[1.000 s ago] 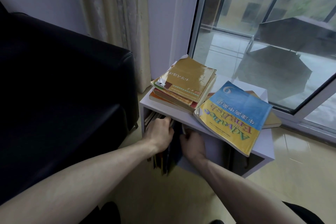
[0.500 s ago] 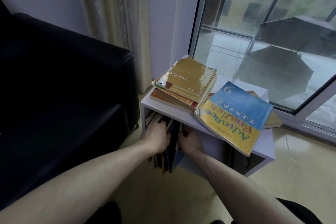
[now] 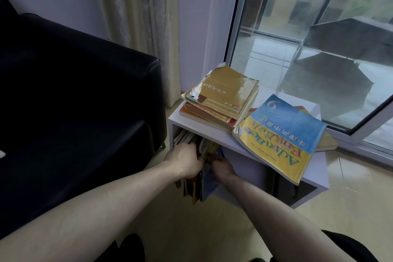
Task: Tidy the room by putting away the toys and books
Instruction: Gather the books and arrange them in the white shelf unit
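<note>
Bare-armed, I have my left hand (image 3: pixel 185 160) and right hand (image 3: pixel 222 166) curled round a bunch of books (image 3: pixel 196 185) standing half inside the white shelf (image 3: pixel 314 178). On its top a stack (image 3: pixel 221 102) and a blue-yellow book (image 3: pixel 278 136) lie loose, so I judge the job part done.

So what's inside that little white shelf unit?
Upright books fill the white shelf unit's left compartment, with both hands on them. The right compartment is dark; its contents can't be seen.
</note>
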The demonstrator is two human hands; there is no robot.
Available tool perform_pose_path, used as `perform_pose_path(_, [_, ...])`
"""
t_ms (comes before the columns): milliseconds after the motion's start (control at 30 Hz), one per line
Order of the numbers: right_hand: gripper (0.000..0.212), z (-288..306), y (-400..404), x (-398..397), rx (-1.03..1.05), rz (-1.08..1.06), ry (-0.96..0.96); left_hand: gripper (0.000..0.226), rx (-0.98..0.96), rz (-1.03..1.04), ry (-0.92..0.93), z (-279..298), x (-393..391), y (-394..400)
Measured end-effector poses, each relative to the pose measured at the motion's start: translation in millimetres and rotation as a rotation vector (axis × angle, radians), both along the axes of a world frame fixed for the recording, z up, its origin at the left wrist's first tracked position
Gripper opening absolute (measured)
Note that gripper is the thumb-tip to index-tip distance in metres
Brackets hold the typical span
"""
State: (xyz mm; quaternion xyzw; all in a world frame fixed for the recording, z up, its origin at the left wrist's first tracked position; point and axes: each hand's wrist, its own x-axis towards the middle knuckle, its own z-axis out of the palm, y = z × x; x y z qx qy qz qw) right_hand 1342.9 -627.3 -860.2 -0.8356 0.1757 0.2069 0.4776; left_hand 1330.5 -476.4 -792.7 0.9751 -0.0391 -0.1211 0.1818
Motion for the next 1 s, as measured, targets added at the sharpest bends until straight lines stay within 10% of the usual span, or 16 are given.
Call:
perform_pose_path(267, [0.033, -1.5, -12.0, 0.6, -0.071, 0.237, -0.071, 0.016, 0.014, -0.037, 0.031, -5.9, 0.7, 1.1])
perform_pose_path(600, [0.058, 1.4, -0.3, 23.0, 0.331, -0.146, -0.105, 0.014, -0.041, -0.012, 0.076, -16.7, 3.3, -9.2])
perform_pose_path(800, [0.041, -3.8, 22.0, 26.9, -0.142, -0.013, -0.279, 0.008, 0.003, -0.013, 0.045, -17.9, 3.0, -14.9])
perform_pose_path(1000, [0.017, 13.8, 2.3, 8.4, -0.172, 0.054, -0.304, 0.007, -0.054, 0.093, 0.066, -17.6, -1.9, -22.4])
